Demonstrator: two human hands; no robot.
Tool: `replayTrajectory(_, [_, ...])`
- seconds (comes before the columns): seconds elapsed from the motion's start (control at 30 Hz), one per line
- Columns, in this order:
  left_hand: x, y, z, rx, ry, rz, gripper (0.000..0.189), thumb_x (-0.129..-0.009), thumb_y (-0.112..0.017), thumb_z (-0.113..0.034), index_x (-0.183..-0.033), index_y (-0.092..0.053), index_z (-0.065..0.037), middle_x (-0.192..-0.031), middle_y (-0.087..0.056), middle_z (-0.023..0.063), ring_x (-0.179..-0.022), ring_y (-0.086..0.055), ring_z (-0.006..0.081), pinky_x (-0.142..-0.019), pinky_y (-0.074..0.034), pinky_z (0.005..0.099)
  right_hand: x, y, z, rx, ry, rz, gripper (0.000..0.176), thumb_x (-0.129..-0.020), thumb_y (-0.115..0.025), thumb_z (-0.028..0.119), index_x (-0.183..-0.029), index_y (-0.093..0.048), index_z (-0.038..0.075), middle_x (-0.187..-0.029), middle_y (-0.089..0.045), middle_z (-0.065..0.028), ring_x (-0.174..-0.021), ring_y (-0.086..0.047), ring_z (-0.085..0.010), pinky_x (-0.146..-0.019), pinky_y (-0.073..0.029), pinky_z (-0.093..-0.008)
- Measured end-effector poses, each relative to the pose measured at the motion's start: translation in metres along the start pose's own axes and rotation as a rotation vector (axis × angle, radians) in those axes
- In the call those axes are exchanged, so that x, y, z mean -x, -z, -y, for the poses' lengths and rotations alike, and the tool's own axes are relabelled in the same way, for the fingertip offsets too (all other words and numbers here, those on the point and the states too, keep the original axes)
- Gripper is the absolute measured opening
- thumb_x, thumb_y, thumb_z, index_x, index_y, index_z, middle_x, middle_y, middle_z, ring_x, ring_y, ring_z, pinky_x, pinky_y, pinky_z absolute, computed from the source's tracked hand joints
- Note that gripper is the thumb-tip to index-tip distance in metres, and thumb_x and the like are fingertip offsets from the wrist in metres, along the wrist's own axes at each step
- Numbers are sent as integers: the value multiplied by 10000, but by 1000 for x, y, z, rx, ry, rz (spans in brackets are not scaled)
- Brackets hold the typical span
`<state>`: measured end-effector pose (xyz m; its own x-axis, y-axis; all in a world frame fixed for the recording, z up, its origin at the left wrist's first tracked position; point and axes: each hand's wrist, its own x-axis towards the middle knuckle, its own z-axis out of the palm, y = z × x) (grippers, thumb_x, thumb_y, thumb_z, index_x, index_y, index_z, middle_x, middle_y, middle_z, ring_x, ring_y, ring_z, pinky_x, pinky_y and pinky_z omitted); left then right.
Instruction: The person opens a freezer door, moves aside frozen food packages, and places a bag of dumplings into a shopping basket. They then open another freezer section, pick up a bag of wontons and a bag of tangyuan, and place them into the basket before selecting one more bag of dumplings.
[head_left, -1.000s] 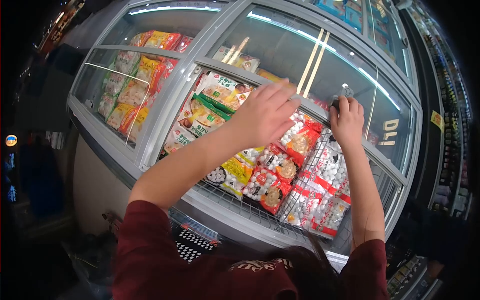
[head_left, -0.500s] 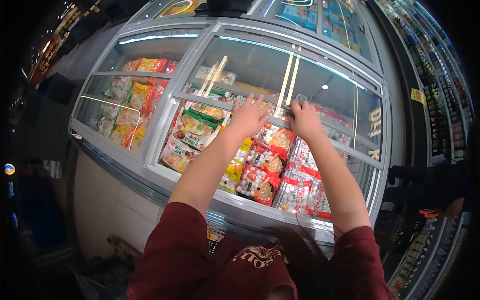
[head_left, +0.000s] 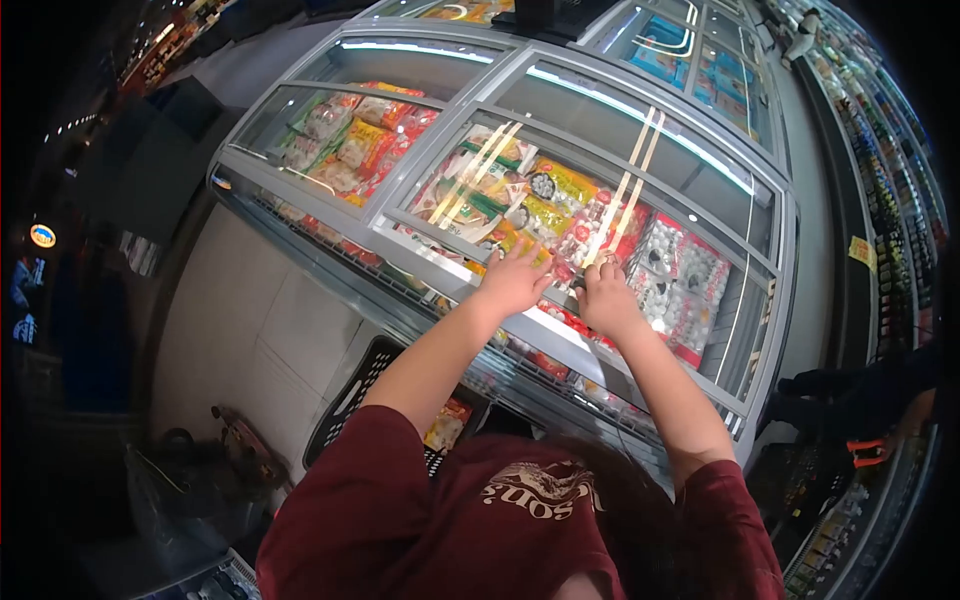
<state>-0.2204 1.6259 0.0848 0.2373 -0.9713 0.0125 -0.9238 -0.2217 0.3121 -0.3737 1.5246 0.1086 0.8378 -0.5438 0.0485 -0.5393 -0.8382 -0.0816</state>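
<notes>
My left hand (head_left: 517, 280) rests with its fingers spread on the near frame of a sliding glass lid (head_left: 560, 210) on the chest freezer (head_left: 445, 262). Beside it, my right hand (head_left: 608, 302) has bent fingers around a small dark handle (head_left: 580, 284) at the lid's edge. Under the glass lie yellow bags (head_left: 562, 184), green and white bags (head_left: 482, 186) and red and white bags (head_left: 690, 262) of frozen food. The glass between my hands and the bags carries bright light reflections.
A black basket (head_left: 352, 398) with a colourful package (head_left: 447, 425) stands below the freezer's near side. Another freezer section (head_left: 365, 140) adjoins at the left. Store shelves (head_left: 880, 190) line the right side, with a person's dark sleeve (head_left: 850, 385) in front of them.
The glass lid has slid toward me with both hands on it and now covers bags that lay uncovered. My view has shifted, showing the basket.
</notes>
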Motion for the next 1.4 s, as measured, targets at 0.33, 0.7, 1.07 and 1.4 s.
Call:
replayTrajectory(0.33, [73, -13, -38, 38, 237, -158, 446, -830, -435, -341, -1215, -432, -117, -1311, -340, 112, -1241, -253, 304, -1000, -182, 490, 24, -1, 22, -7, 65, -24, 367, -744, -546, 227, -992, -447, -25, -1058, -452, -252, -990, -456, -401, -815, -414, -428])
replayTrajectory(0.7, [521, -57, 31, -122, 862, -176, 281, -741, -560, -240, -984, -588, -103, -1271, -391, 115, -1232, -262, 323, -938, -197, 586, 31, -18, 30, 207, -78, -90, 586, -762, -527, 340, -1234, -315, 64, -1252, -323, -208, -1153, -325, -369, -901, -307, -504])
replayTrajectory(1.07, [663, -24, 78, 23, 338, 165, 479, -704, -529, -513, -529, -590, -71, -560, -535, 57, -670, -541, 233, -851, -319, 486, 325, -168, 371, -687, 525, 777, 392, -773, -581, 204, -1099, -489, 7, -1029, -527, -158, -916, -515, -264, -784, -413, -356])
replayTrajectory(1.4, [685, -46, 89, 62, 150, 25, 378, -703, -494, -353, -462, -574, -73, -445, -509, 90, -432, -511, 272, -440, -373, 393, 399, -155, 505, -716, 469, 1151, 558, -677, -643, 364, -995, -464, -58, -983, -538, -220, -831, -551, -332, -721, -431, -373])
